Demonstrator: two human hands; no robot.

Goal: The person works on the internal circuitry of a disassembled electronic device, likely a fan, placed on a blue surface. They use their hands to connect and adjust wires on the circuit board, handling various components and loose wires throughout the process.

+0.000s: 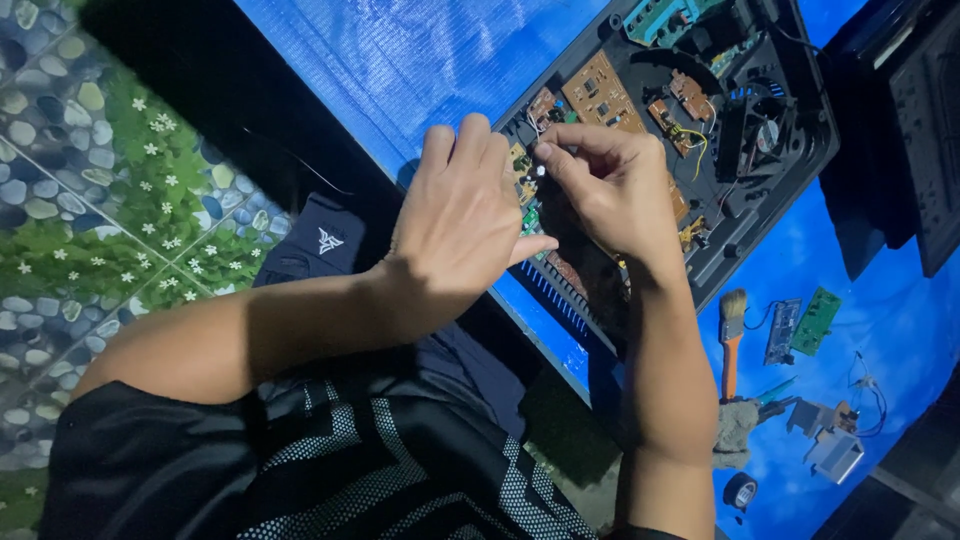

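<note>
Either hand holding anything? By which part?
Cannot tell: right hand fingertips pinch something tiny, unidentifiable, over the open chassis. Left hand hides its own fingers.

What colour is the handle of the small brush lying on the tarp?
Orange, seen in the head view: the brush lies on the blue tarp.

Orange-handled paintbrush (732,340), green circuit board (817,322), black tape roll (740,490), blue tarp (400,60), pebble-and-flower patterned floor (90,200)

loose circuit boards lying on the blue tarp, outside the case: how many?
2: a dark rectangular circuit board and a green rectangular circuit board, side by side right of the orange-handled brush. Others may be hidden among the parts below.
</note>
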